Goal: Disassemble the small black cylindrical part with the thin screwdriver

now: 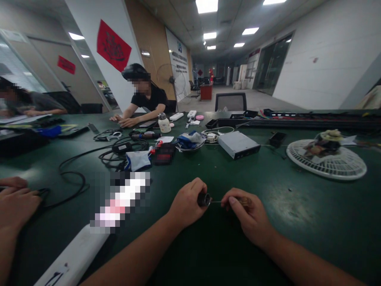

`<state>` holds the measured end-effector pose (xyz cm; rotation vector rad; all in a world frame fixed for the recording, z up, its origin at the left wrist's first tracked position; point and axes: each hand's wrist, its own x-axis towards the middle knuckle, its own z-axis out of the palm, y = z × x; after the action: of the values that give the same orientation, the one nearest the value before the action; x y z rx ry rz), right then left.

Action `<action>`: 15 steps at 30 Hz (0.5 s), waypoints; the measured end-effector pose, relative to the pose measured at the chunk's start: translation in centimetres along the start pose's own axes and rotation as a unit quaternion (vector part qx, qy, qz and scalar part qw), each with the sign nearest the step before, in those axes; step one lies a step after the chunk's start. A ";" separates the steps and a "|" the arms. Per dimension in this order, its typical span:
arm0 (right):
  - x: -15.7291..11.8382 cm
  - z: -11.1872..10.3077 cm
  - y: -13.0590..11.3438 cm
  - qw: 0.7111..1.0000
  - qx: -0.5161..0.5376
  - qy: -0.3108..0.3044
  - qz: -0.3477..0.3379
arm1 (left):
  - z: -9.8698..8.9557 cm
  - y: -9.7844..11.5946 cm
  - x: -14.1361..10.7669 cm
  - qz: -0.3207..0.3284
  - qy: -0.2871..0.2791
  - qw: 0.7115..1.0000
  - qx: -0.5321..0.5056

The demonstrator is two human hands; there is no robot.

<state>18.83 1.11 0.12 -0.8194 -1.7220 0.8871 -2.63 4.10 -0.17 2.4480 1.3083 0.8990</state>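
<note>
My left hand is closed around a small dark cylindrical part, whose round open end faces right and toward me. In my right hand is a screwdriver with an amber-brown handle. Its thin metal shaft points left and reaches the rim of the dark part; whether the tip is inside or just touching, I cannot tell. Both hands are low over the green table, close to each other. My left fingers cover most of the dark part's body.
To my left lie a long white object, black cables and another person's hand. Ahead are a cloth bundle, a grey disc drive and a white fan grille. A person sits opposite.
</note>
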 end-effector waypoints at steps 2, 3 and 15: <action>0.1 0.0 -0.1 1.000 -0.010 0.016 -0.006 | 0.0 0.0 0.0 0.005 -0.006 1.000 -0.001; 0.1 -0.1 -0.2 1.000 -0.010 0.017 -0.009 | 0.0 0.0 0.0 0.007 -0.009 1.000 -0.002; 0.1 0.0 -0.4 0.999 0.030 -0.010 -0.005 | -0.2 0.2 0.1 0.011 -0.013 1.000 0.000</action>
<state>18.73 0.98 0.54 -0.7640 -1.7068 0.9390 -2.61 4.04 0.11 2.4699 1.2757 0.8691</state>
